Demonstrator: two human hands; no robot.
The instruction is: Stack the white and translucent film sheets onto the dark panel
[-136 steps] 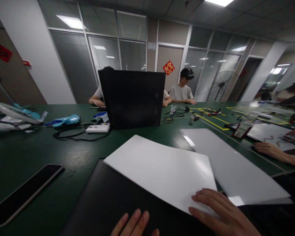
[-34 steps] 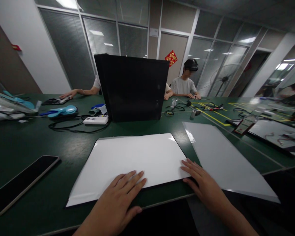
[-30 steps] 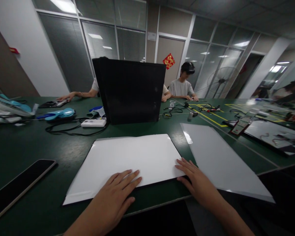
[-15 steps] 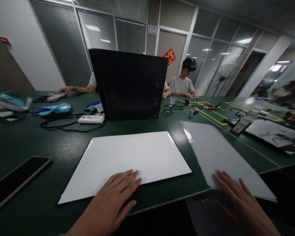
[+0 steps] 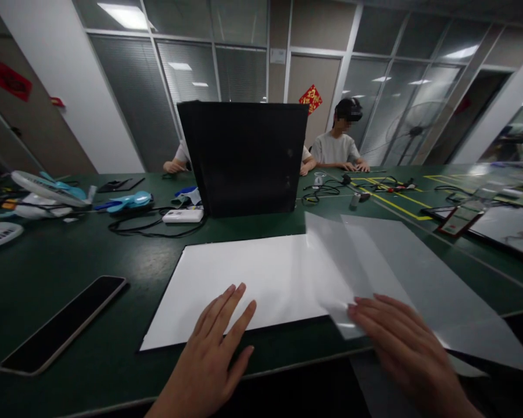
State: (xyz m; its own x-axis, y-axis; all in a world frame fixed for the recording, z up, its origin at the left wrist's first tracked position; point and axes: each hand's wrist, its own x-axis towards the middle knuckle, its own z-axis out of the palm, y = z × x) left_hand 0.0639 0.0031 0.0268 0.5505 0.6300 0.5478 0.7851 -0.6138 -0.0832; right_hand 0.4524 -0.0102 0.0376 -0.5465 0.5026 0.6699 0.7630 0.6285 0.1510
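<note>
Green table [image 5: 152, 307] under white sheet [image 5: 248, 278], left hand [image 5: 213, 342] nearest

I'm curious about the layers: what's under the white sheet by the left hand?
A thin black edge shows along the near side of the white sheet, on the green table. The rest is covered.

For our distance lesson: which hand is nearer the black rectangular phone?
Left. The left hand is right of the phone; the right hand, at a translucent rectangular sheet, is farther right.
</note>
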